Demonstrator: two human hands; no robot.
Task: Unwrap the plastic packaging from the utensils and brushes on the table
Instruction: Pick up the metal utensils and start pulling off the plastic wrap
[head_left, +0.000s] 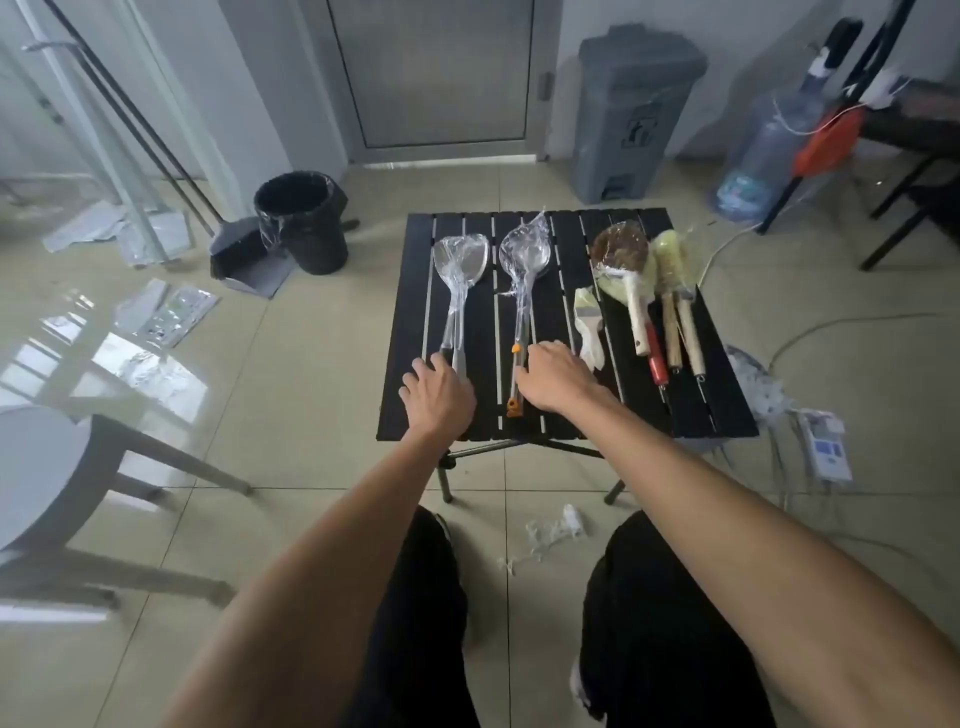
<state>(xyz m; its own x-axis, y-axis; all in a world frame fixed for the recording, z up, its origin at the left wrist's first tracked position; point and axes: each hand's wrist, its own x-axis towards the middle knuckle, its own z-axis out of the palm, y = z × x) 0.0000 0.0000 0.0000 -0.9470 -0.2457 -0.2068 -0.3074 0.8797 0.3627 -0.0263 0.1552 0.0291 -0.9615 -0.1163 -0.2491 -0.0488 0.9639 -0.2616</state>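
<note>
Your left hand (439, 395): palm down, fingers loosely spread, tips on the plastic-wrapped spatula (460, 254) handle | your right hand (553, 376): knuckles up, against the wrapped spoon (524, 254) handle, grip unclear | right of it: wrapped paintbrush (587, 322), then three wrapped wooden-handled brushes (670, 322) | all on black slatted table (727, 410)

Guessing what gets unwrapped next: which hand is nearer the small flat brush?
Right. The right hand sits just left of the small flat brush, near its handle; the left hand is farther left, at the handle of the wrapped spatula.
</note>
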